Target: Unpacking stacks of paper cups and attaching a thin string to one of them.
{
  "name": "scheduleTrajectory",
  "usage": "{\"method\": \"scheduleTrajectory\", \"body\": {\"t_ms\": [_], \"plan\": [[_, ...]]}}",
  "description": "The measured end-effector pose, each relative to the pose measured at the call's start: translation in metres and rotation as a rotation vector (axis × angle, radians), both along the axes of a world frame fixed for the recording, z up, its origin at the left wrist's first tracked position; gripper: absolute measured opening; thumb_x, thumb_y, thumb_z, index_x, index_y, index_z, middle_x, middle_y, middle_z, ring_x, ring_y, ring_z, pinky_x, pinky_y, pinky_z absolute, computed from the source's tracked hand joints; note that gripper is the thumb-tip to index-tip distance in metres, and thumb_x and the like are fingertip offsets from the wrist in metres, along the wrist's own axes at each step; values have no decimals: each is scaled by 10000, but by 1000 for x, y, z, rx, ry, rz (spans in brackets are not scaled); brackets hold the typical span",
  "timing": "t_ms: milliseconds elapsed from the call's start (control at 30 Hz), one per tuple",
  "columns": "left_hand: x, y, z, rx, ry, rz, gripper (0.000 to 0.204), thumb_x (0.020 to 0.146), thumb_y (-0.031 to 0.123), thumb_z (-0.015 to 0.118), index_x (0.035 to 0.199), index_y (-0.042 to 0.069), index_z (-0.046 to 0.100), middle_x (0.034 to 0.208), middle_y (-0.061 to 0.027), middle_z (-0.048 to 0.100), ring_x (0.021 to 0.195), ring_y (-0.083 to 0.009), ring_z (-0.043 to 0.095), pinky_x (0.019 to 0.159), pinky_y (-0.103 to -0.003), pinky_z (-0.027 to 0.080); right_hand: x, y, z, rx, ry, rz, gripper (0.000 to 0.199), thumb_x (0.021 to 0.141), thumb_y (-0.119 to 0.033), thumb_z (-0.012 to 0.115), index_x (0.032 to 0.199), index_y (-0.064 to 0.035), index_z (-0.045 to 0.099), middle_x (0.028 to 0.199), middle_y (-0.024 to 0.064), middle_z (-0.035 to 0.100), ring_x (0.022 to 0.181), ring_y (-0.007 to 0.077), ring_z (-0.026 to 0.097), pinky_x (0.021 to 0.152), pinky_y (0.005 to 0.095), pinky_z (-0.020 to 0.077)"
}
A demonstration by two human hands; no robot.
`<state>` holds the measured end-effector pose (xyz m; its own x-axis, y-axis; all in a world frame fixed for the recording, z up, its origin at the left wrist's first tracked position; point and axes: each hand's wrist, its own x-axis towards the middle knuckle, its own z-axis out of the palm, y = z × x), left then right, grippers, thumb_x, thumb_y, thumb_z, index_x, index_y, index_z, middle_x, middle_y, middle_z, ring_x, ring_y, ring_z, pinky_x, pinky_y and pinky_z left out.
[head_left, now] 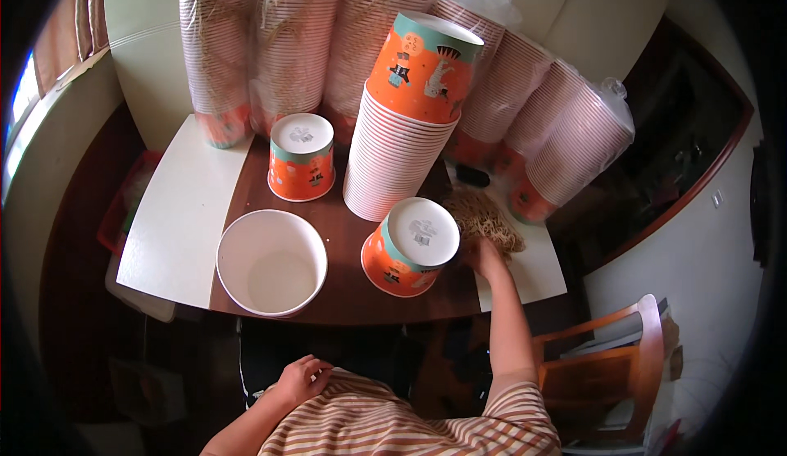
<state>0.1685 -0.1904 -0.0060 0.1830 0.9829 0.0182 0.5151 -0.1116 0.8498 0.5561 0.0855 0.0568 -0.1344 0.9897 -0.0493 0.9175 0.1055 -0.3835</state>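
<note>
My right hand reaches across the brown table and rests on a heap of tan rubber bands. Its fingers curl into the heap; I cannot tell whether they hold any. Just left of it an orange paper cup stands upside down. A white cup sits upright with its mouth open at the table's front. Another upside-down orange cup stands further back. A tall stack of nested cups rises in the middle. My left hand lies near my striped shirt, fingers loosely curled, holding nothing.
Several long sleeves of stacked cups in clear plastic lean against the pale wall behind the table. A small black object lies behind the bands. White sheets cover the table's left and right ends. A wooden chair stands at lower right.
</note>
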Motion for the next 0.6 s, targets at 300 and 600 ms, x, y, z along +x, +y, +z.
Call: {"method": "scheduleTrajectory", "body": {"t_ms": [300, 600], "plan": [[17, 18, 5, 247, 12, -122, 102, 771, 96, 651, 866, 62, 665, 741, -101, 602, 653, -287, 610, 560, -370, 512, -20, 13, 7, 420, -11, 116, 123, 728, -113, 642, 842, -69, 633, 799, 137, 593, 802, 325, 605, 684, 380, 491], [15, 17, 25, 220, 37, -106, 111, 769, 89, 639, 872, 54, 661, 767, -104, 616, 681, -296, 615, 610, -383, 519, 18, 42, 70, 361, 45, 199, 144, 794, -174, 658, 793, -34, 691, 841, 135, 631, 812, 295, 619, 714, 381, 482]]}}
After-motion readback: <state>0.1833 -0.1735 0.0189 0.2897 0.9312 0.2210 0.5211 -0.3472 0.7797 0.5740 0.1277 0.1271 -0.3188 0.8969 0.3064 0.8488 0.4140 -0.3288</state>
